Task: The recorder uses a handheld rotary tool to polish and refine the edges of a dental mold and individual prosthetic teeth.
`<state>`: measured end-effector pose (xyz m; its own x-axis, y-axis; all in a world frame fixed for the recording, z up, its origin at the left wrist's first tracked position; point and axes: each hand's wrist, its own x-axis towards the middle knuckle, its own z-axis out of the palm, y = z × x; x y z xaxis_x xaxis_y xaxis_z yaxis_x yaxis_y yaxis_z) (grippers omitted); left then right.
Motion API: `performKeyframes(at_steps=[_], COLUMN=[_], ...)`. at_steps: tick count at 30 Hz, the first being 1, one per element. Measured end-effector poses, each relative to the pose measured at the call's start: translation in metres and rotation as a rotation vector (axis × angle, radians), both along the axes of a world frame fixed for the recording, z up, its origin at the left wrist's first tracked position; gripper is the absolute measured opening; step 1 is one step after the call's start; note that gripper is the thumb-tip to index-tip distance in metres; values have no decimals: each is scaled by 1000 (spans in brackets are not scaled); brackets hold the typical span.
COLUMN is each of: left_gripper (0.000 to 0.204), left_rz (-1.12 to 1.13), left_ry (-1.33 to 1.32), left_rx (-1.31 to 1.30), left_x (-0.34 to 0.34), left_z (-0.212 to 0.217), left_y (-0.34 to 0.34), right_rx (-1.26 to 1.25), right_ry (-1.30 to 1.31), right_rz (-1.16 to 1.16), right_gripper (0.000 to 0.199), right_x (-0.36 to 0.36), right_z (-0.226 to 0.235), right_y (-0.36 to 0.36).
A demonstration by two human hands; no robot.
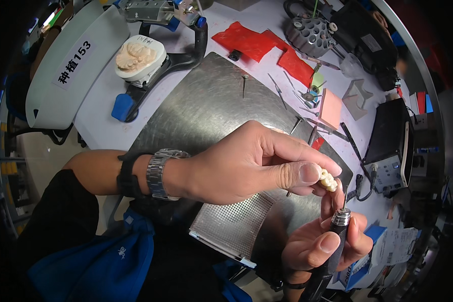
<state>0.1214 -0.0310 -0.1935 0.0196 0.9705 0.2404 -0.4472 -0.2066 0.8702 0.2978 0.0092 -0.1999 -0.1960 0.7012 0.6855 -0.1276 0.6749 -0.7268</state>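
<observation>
My left hand (pixel 241 168), with a metal watch on its wrist, pinches a small tooth-coloured dental bridge (pixel 328 180) between thumb and fingers. Several joined crowns show at the fingertips. Just below it, my right hand (pixel 312 249) grips a black rotary handpiece (pixel 332 251) with a silver collar. A thin bur (pixel 345 197) points up from the collar, close beside the bridge; whether they touch I cannot tell. One fingertip of the right hand reaches up near the bridge. Under both hands lies a scratched metal plate (pixel 186 105) with a perforated metal grille (pixel 231 224) at its near edge.
A plaster dental model (pixel 136 58) sits on an articulator (pixel 178 63) at the far left. Red sheets (pixel 244 43), a grey bur block (pixel 309 35), loose burs and a pink pad (pixel 330 108) lie at the back right. A black control box (pixel 390 146) stands at the right.
</observation>
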Motion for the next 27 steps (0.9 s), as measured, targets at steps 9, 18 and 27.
performKeyframes(at_steps=[9,18,27], left_gripper=[34,29,25], left_rz=[31,81,114], left_ry=[-75,-70,-72], left_rx=[-101,-39,-20], left_x=[-2,-4,-4], left_z=[1,-2,-2], left_y=[0,1,1], right_rx=[82,31,18], right_ry=[-170,-198,-187], right_rz=[55,122,89], right_gripper=[37,33,31], right_x=[0,9,8], right_z=[-3,-5,-7], right_y=[-3,1,-1])
